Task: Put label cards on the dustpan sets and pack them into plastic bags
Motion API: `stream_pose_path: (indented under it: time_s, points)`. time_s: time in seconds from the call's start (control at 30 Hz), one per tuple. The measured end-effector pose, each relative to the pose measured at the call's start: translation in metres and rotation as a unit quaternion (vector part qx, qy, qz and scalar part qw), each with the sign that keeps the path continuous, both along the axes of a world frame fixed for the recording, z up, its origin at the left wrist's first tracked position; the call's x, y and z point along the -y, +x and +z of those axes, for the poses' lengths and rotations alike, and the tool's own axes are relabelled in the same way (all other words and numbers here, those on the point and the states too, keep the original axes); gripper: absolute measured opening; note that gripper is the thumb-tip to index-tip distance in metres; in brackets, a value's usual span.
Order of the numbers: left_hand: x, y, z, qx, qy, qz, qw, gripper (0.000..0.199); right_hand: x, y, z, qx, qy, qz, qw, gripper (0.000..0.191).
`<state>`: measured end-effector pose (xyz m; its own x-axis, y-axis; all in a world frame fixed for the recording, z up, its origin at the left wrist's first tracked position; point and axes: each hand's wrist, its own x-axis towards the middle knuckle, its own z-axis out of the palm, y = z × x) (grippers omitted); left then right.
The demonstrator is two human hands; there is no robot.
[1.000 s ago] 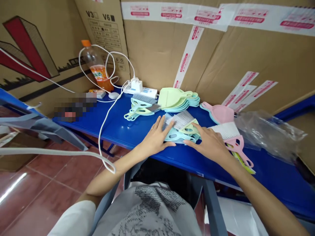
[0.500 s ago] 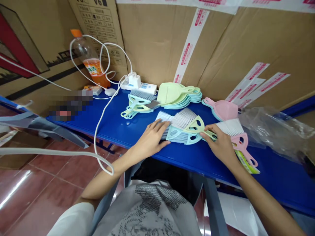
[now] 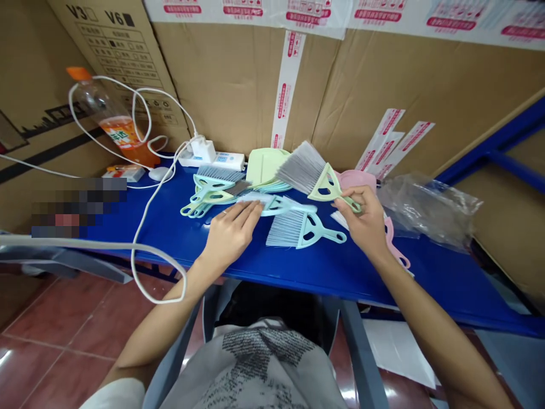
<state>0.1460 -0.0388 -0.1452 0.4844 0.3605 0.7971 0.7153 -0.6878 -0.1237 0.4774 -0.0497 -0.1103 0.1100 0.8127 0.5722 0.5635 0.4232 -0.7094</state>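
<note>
My right hand (image 3: pixel 361 218) grips the handle of a green brush (image 3: pixel 326 184), raised above the table with its grey bristles pointing up and left. My left hand (image 3: pixel 234 230) rests its fingers, close together, on the bristle end of a blue brush (image 3: pixel 276 205). Another blue brush (image 3: pixel 314 230) lies just in front, handle to the right. Beyond my left hand is a small pile of blue and green brushes (image 3: pixel 210 184). A stack of green and blue dustpans (image 3: pixel 266 167) stands at the back. The pink dustpan (image 3: pixel 355 178) and pink brush (image 3: pixel 395 247) are partly hidden by my right hand.
An orange drink bottle (image 3: pixel 121 133), looped white cable and a power strip (image 3: pixel 227 161) are at the back left of the blue table (image 3: pixel 272 267). Crumpled clear plastic (image 3: pixel 430 207) lies at the right. Cardboard (image 3: pixel 230 85) rises behind.
My right hand has lifted the green brush off the blue ones. The blue brushes now lie apart, and my left hand has shifted onto the rear one. The view has turned right.
</note>
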Motion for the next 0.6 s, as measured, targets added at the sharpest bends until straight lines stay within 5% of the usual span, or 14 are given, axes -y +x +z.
stream_pose_path:
  time_s: [0.1,0.23,0.43,0.6]
  points:
    - [0.006,0.013,0.009,0.017,0.027,-0.011,0.999,0.046,0.009,0.004,0.017,0.001,-0.023,-0.006,1.0,0.028]
    - [0.021,0.046,0.006,-0.047,-0.033,-0.08,0.995,0.042,0.026,0.017,0.031,0.069,-0.076,-0.033,0.994,0.028]
    - [0.034,0.076,-0.007,-0.161,-0.066,-0.035,0.984,0.029,0.038,0.036,0.007,0.175,-0.173,0.033,0.969,0.02]
    - [0.048,0.058,-0.009,-0.073,-0.066,-0.08,0.992,0.026,0.037,0.032,0.006,0.29,-0.187,0.116,0.931,0.014]
